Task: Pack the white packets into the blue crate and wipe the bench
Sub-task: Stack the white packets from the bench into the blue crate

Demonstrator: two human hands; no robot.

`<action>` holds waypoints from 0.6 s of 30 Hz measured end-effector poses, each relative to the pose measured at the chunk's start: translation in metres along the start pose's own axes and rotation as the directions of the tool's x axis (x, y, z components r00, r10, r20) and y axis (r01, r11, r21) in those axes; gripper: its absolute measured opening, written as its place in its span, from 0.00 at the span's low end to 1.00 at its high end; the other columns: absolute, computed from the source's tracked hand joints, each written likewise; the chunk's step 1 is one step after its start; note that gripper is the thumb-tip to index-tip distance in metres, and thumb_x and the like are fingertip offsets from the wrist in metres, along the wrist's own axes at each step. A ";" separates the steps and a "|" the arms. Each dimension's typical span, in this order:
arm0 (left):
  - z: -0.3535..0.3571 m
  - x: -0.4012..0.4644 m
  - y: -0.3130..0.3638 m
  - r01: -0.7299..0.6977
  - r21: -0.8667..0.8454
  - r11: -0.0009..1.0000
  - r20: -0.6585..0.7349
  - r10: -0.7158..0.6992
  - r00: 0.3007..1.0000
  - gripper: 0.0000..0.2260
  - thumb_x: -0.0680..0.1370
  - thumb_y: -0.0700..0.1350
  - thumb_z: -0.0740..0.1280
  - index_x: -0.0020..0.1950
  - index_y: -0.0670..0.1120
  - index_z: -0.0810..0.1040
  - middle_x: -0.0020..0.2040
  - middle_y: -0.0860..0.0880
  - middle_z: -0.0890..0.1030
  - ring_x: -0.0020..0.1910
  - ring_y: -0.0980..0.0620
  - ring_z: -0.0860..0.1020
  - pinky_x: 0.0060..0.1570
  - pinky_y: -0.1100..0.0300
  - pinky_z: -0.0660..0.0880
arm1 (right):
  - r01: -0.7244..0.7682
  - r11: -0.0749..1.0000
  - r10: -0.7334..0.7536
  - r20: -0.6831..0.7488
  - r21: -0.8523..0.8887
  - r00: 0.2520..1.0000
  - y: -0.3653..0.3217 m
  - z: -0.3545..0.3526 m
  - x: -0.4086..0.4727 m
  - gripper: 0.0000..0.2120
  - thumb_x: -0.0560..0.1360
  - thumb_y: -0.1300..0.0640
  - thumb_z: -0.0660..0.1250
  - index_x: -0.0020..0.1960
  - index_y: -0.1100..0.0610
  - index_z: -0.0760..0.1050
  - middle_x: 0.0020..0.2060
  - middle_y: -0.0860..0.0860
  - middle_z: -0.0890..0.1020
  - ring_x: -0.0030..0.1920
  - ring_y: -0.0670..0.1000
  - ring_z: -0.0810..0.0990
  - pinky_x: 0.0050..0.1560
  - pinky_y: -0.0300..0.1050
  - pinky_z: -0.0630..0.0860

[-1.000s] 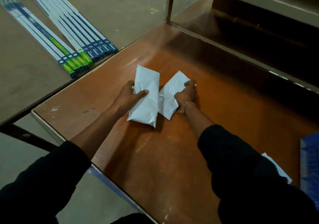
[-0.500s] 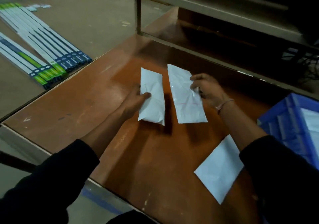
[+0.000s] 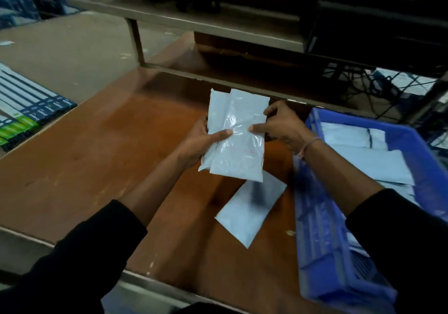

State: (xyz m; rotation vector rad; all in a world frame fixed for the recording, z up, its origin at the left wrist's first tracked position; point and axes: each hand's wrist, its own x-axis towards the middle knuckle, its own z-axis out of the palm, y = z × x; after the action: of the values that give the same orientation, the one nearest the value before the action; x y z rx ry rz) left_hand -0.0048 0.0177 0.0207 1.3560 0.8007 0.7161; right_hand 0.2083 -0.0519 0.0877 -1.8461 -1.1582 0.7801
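Both hands now hold two packets [image 3: 238,141] stacked together above the table [image 3: 101,149] — left hand [image 3: 201,144] clamped on one edge, right hand [image 3: 281,126] pinching the other. Half a second ago they were held apart. Their long axis points away from the person; the crate [image 3: 322,236] lies just right, nearest the right hand. A third packet [image 3: 249,213] rests below.

Hidden and cut off
Front packet [image 3: 238,144] covers most of the back packet [image 3: 216,110]; blue crate [image 3: 322,241] runs off the right edge.

Dim overall, we note; soft glare on the bench [image 3: 116,124], dark shelf [image 3: 363,35] recess, crate [image 3: 322,253] blurred, edges bowed by wide-angle.
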 end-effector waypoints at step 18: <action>0.217 -0.007 0.043 -0.137 0.187 0.973 0.058 0.128 0.990 0.26 0.74 0.46 0.78 0.69 0.44 0.72 0.58 0.48 0.83 0.48 0.56 0.84 0.38 0.66 0.79 | 0.165 0.945 -0.135 -0.124 0.283 0.983 0.096 -0.206 -0.115 0.24 0.74 0.68 0.73 0.66 0.56 0.69 0.55 0.61 0.82 0.49 0.58 0.85 0.40 0.49 0.83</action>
State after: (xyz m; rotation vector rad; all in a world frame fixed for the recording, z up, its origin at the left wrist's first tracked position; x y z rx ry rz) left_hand 0.1721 -0.1043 0.0723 1.6056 0.7627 0.7230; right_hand 0.3724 -0.2442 0.1140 -1.5168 -1.0428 0.7173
